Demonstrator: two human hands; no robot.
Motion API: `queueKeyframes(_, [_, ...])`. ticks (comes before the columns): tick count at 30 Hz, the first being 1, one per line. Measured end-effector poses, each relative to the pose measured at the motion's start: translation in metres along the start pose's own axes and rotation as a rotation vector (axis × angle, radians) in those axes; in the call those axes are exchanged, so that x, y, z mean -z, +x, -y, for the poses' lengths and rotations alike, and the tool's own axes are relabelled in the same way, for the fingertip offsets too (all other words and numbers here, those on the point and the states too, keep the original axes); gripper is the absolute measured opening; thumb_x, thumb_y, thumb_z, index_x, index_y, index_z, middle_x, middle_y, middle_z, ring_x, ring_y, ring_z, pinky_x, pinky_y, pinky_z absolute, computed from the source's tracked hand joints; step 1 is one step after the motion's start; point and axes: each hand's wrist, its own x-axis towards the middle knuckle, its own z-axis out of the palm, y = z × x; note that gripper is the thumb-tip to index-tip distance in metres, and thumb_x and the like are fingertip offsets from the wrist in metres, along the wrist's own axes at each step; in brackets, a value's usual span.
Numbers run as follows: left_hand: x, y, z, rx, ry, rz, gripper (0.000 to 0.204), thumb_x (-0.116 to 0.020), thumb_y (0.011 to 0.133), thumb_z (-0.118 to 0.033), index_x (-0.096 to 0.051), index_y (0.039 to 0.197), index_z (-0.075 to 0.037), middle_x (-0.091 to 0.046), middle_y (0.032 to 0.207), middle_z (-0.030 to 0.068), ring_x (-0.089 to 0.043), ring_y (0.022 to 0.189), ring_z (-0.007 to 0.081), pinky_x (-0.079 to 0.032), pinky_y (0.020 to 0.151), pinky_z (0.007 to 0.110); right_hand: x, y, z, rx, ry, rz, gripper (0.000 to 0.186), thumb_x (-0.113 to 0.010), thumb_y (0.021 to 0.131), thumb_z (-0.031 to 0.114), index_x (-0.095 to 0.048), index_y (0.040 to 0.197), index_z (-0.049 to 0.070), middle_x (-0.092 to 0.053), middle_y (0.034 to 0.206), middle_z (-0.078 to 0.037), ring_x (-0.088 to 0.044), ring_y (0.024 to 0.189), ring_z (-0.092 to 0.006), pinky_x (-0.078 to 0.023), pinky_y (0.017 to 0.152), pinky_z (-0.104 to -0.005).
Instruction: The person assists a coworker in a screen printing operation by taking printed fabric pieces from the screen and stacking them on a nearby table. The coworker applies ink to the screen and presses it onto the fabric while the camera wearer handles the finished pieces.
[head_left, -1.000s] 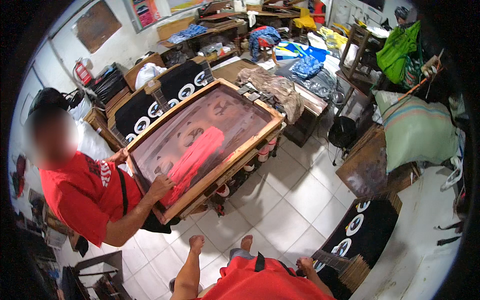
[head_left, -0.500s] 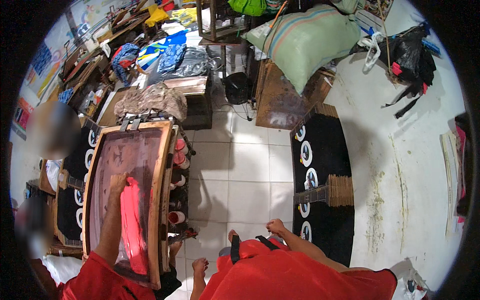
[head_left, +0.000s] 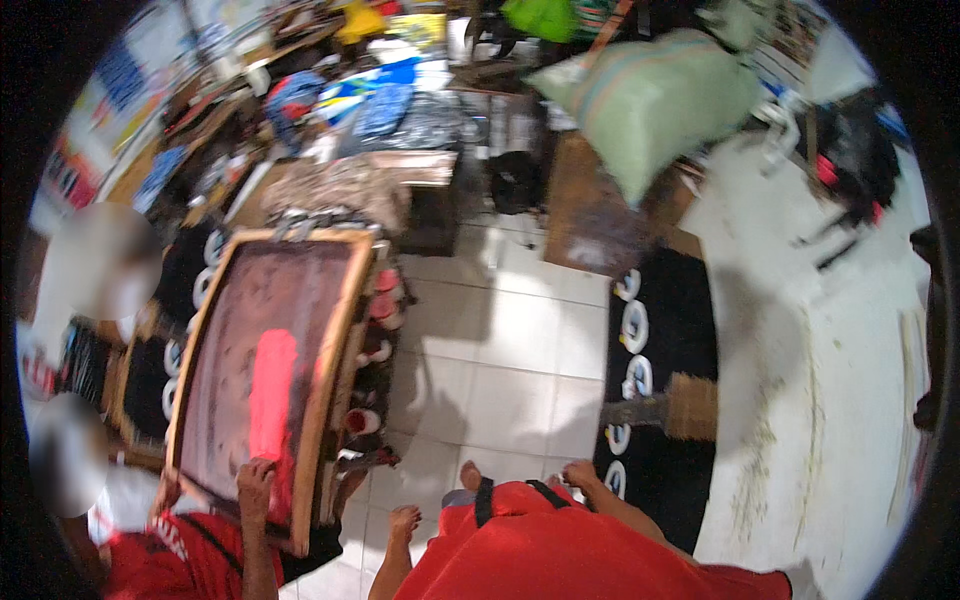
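Note:
My left hand (head_left: 404,520) hangs beside my red shirt (head_left: 560,545), over the tiled floor, its fingers loosely curled with nothing seen in them. On the other side, my right hand (head_left: 578,473) is also curled and apparently bare, closest to the black printed panels (head_left: 655,335) along the right. To my left, a co-worker in red has one hand (head_left: 257,475) over the near part of a wood-framed printing screen (head_left: 338,330). A bright pink ink stripe (head_left: 271,385) runs lengthwise on its mesh. The co-worker's other hand (head_left: 168,487) is at the frame's near left corner. Blur softens details.
Ink cups (head_left: 362,421) line the screen's right side. A stuffed pale green sack (head_left: 665,105) rests on a brown wooden box (head_left: 590,215) at the back. Beyond the screen lies a crumpled cloth (head_left: 335,190). Black plastic bags (head_left: 855,150) are at the far right.
The co-worker's hand has moved from the middle of the screen toward its near end. My view has swung slightly, shifting the scene rightward. My hands stay low and curled.

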Motion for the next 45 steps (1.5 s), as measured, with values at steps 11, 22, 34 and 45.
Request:
queueKeyframes(11, [0.043, 0.009, 0.047, -0.49, 0.027, -0.401, 0.017, -0.06, 0.075, -0.014, -0.061, 0.09, -0.007, -0.063, 0.081, 0.0054, -0.058, 0.073, 0.0192, -0.044, 0.06, 0.033, 0.006, 0.039, 0.007, -0.252, 0.858, 0.123, 0.009, -0.061, 0.072, 0.008, -0.061, 0.077, 0.0, -0.06, 0.066, -0.008, -0.059, 0.055, -0.0181, -0.044, 0.044, -0.0276])
queueKeyframes(22, [0.173, -0.048, -0.088, -0.347, -0.929, -0.753, 0.008, -0.061, 0.073, -0.006, -0.057, 0.079, -0.002, -0.054, 0.071, 0.0058, -0.051, 0.063, 0.0143, -0.038, 0.051, 0.028, -0.015, 0.119, 0.374, 0.295, 0.552, 0.526, 0.014, -0.059, 0.079, 0.012, -0.063, 0.084, 0.0, -0.061, 0.072, -0.004, -0.055, 0.062, -0.0107, -0.044, 0.053, -0.0242])
queueKeyframes(34, [0.177, -0.129, -0.109, -0.557, -0.845, -0.429, 0.009, -0.061, 0.075, -0.006, -0.053, 0.071, -0.009, -0.047, 0.062, -0.0045, -0.038, 0.05, 0.0048, -0.027, 0.044, 0.019, -0.05, 0.171, 0.583, 0.161, 1.687, 0.961, 0.029, -0.07, 0.073, 0.015, -0.056, 0.098, 0.01, -0.057, 0.098, -0.004, -0.052, 0.097, -0.0216, -0.037, 0.092, -0.0399])
queueKeyframes(45, [0.161, -0.227, -0.086, -0.701, -0.509, -0.788, 0.023, -0.063, 0.08, -0.015, -0.057, 0.096, -0.001, -0.057, 0.076, 0.0024, -0.05, 0.06, 0.01, -0.038, 0.05, 0.023, 0.058, 0.043, 0.397, 0.162, 1.717, 0.773, 0.028, -0.064, 0.066, -0.001, -0.056, 0.092, 0.004, -0.057, 0.083, -0.006, -0.058, 0.081, -0.0229, -0.047, 0.081, -0.0394])
